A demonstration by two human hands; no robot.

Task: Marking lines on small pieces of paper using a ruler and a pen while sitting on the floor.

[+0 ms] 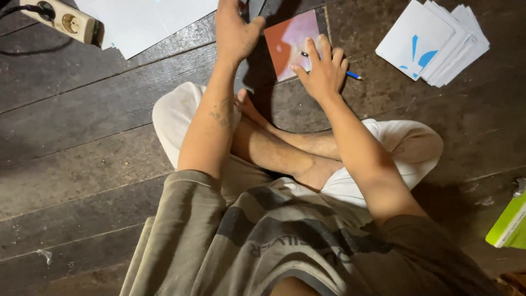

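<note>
Red and pink card (290, 44) flat on the wooden floor (82, 137).
Right hand (322, 68), fingers spread, presses card and pen (350, 74); left hand (234, 30) fingers together on its edge. Pen could roll away.

A fanned stack of white envelopes (438, 41), each printed with a blue mark, lies on the dark plank floor (82, 159), well to the right of the glossy red-and-pink card (290, 41) at top centre. A yellow-green box (508, 223) pokes in at the right edge, far below the envelopes. Plain white sheets (142, 22) sit left of the card.
</note>
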